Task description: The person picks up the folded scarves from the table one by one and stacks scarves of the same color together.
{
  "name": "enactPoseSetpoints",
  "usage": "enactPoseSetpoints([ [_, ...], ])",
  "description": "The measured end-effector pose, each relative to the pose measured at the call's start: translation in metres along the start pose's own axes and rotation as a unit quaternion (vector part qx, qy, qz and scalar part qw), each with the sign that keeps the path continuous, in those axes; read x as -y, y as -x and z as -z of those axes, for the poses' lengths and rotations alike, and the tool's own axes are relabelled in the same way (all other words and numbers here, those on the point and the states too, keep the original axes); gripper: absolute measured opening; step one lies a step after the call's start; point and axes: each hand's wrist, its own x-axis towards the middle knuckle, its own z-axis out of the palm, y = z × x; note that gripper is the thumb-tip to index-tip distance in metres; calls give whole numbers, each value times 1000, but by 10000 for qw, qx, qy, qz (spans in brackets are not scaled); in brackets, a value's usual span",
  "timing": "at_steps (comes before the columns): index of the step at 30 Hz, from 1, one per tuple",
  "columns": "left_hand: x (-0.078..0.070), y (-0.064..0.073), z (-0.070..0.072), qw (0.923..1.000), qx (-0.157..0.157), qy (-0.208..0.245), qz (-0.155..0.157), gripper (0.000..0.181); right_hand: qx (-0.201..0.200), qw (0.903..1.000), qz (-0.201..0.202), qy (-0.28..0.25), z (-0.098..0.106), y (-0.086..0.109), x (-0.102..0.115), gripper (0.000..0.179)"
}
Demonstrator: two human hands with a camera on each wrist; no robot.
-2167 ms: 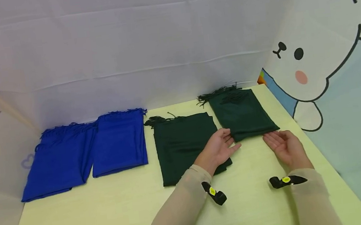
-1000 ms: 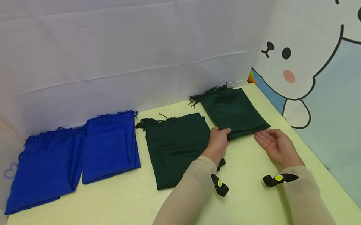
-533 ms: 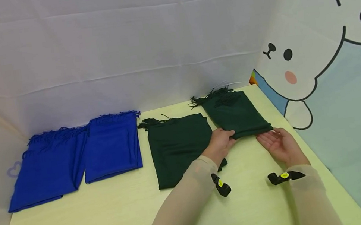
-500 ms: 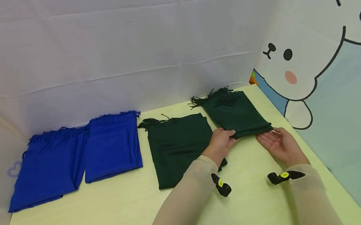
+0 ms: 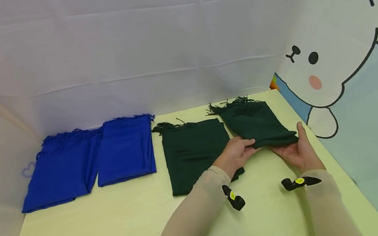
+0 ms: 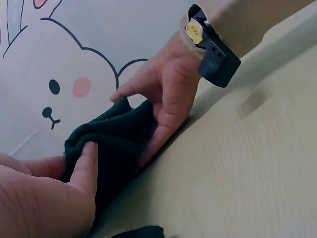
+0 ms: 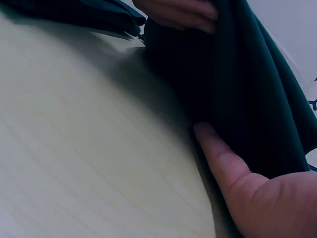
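A folded dark green fringed scarf lies at the right of the table, its near edge raised. My left hand pinches that edge near its left corner, thumb on top. Under the right end, my right hand supports the cloth on straight fingers, palm up. In the left wrist view, its thumb points up beside the bunched scarf. Part of its fingers is hidden beneath the cloth. A second folded dark green scarf lies flat to the left, partly behind my left forearm.
Two folded blue fringed scarves, the outer one and the inner one, lie side by side at the left of the pale yellow table. White cloth hangs behind; a rabbit-printed panel borders the right edge.
The near edge of the right green scarf has come up off the table and sags between the hands. My right hand has slid farther under it, thumb now raised; my left hand holds its pinch.
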Motion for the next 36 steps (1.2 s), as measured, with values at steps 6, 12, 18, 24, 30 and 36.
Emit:
enactPoseSetpoints([
  [6, 2, 4, 2, 9997, 100, -180, 137, 55, -144, 9990, -48, 431, -1, 4, 8, 32],
  [12, 9, 0, 6, 9973, -328, -598, 288, 85, -381, 9973, 135, 609, -4, 8, 8, 61],
  [18, 14, -9, 12, 9979, -515, -349, 162, 86, -306, 9930, 325, 1093, -9, 10, 1, 86],
  [24, 13, -6, 15, 9992, -322, -234, 7, 89, -301, 9923, 676, 991, -13, 16, -5, 88],
  [30, 15, 0, 12, 9970, -483, -544, -245, 93, -102, 9893, 761, 1239, -16, 27, -7, 89],
  [36, 16, 3, 11, 9930, -403, -905, -650, 82, 133, 9752, 1308, 1781, -16, 36, -11, 46],
])
